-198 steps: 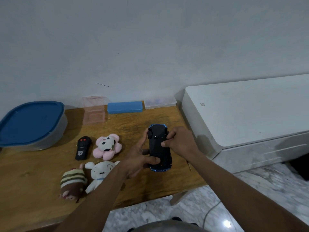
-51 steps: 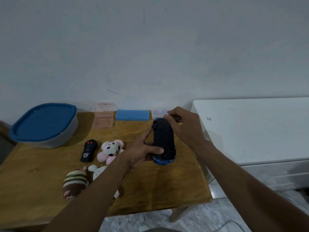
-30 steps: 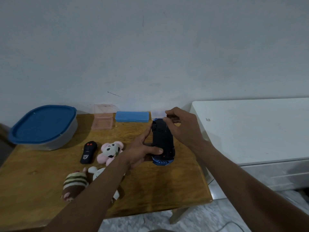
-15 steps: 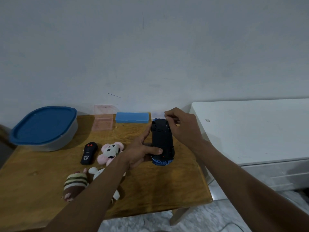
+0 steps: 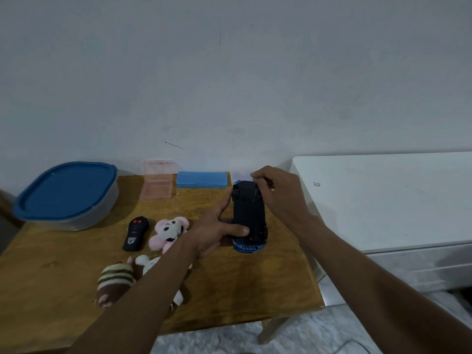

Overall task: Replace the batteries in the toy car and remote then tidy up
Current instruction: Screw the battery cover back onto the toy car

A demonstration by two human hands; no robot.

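The blue toy car [image 5: 249,215] is held upside down over the wooden table [image 5: 255,284], its black underside facing me. My left hand [image 5: 217,231] grips its left side, thumb across the underside near the rear. My right hand [image 5: 278,195] has its fingers curled at the car's far end, pinching there; what it pinches is too small to make out. The black remote [image 5: 135,233] with two red buttons lies on the table to the left, untouched.
A pink plush [image 5: 168,232], a striped brown plush [image 5: 115,279] and a white plush [image 5: 150,265] lie near the remote. A blue-lidded tub [image 5: 66,195], a clear pink box [image 5: 157,183] and a blue case [image 5: 201,179] line the back. A white unit [image 5: 383,200] stands right.
Over the last seconds the car was lifted farther from me and my right hand moved from its side to its far end. In the last half second hardly anything moved.
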